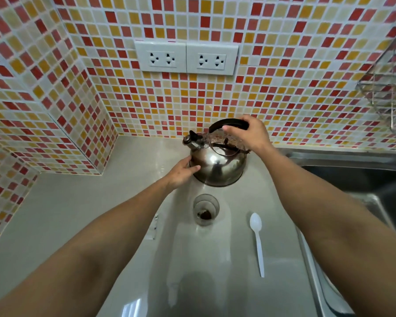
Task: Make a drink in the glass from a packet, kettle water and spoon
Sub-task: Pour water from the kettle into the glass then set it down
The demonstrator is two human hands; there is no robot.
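Kettle (217, 165), polished steel, likely heavy and slippery: right hand (249, 133) is wrapping its black handle, left hand (181, 172) is resting flat, fingers together, against its side.

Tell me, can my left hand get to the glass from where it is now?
Probably yes. The left hand rests open against the kettle, and the glass stands just in front of it on the counter with nothing between them.

Mirror-polished metal kettle (217, 167), white plastic spoon (257, 241), clear glass (205, 209), glossy smooth grey counter (78, 202).
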